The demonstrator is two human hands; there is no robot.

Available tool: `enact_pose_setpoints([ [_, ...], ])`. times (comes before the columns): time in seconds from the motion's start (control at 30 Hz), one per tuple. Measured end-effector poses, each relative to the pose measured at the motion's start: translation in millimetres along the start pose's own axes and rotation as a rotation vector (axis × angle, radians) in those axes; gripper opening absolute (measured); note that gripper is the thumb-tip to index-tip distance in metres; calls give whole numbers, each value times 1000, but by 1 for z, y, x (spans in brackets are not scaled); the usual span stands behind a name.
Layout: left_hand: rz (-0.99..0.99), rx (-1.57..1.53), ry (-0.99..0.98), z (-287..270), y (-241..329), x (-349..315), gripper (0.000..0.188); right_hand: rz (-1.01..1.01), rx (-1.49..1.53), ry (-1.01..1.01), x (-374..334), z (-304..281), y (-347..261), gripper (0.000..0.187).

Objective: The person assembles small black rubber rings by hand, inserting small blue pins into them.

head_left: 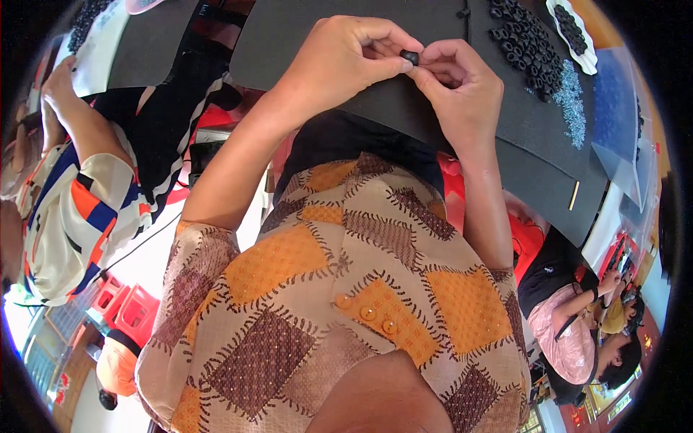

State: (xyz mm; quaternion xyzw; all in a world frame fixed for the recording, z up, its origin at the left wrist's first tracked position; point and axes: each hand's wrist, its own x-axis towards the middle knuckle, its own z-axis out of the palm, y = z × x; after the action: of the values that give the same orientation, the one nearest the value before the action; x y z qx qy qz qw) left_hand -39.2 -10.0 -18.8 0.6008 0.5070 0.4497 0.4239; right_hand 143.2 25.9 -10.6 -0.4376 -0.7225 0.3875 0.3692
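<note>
A small black rounded piece [410, 56], much like the ring-shaped parts in the pile, sits between my two hands over the dark mat. My left hand [346, 56] pinches it between thumb and fingertips. From the other side, my right hand [465, 83] closes its thumb and fingers on the same piece. To the right of my right hand lies a heap of black ring-shaped parts [525, 47]. Tiny light blue beads or granules [572, 105] are scattered along the heap's lower right side.
A white tray [590, 59] with black parts stands at the far right, above a clear plastic sheet or box [617, 108]. A thin yellowish stick [574, 195] lies near the mat's right edge. Other people sit at left and right. Red stools [136, 310] stand at lower left.
</note>
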Motion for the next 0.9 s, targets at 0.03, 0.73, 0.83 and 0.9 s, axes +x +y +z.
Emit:
enact_pose_setpoints([
  [0.03, 7, 32, 11, -1, -2, -1, 21, 0, 3, -2, 1, 2, -1, 17],
  [0.73, 246, 305, 83, 2, 3, -3, 14, 25, -188, -226, 11, -9, -18, 15],
  [0.83, 210, 272, 69, 5, 7, 1, 14, 76, -177, -206, 11, -11, -16, 15],
  [0.9, 191, 261, 71, 6, 8, 1, 14, 96, -143, -206, 12, -13, -15, 15],
])
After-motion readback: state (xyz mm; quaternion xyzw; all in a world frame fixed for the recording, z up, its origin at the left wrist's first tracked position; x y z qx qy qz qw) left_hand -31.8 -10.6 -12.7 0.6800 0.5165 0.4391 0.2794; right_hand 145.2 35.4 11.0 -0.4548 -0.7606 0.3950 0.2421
